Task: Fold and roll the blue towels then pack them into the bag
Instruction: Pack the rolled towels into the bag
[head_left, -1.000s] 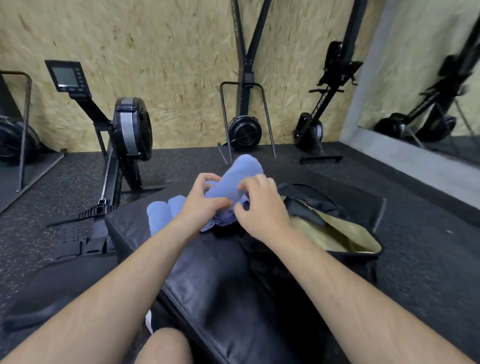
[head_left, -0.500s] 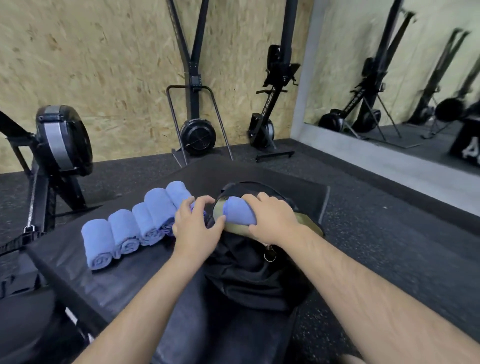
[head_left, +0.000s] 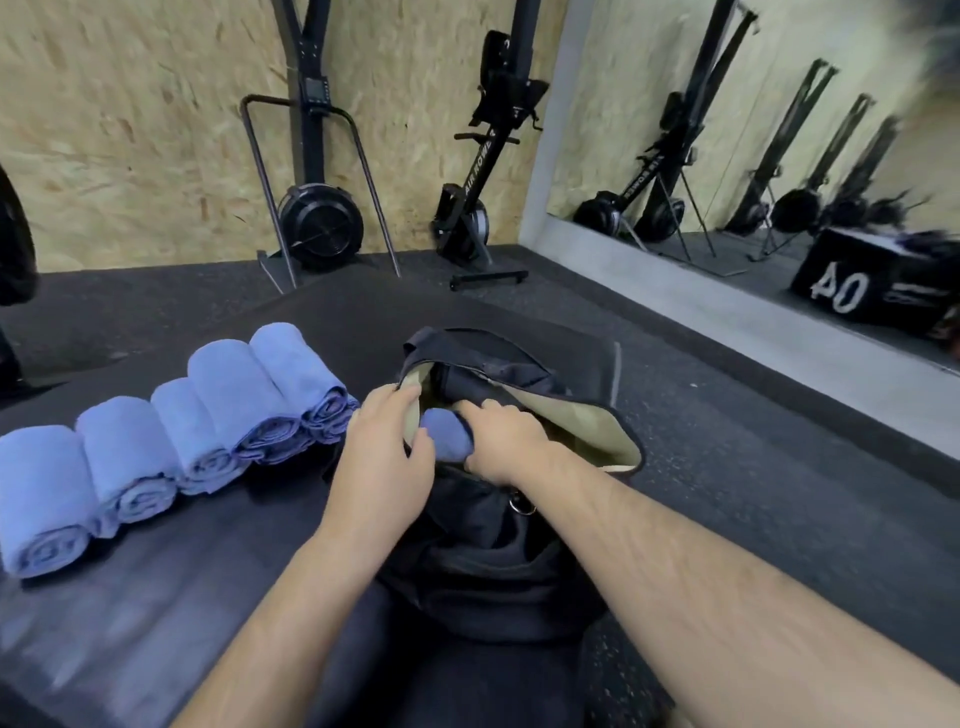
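The rolled blue towel sinks deeper into the black tan-lined bag, my right hand curled round it, left hand pinching the rim.

Five rolled blue towels in a row on desk, left of black bag. Bag open, tan lining; sixth towel roll in its mouth.

bare forearms, left hand, right hand
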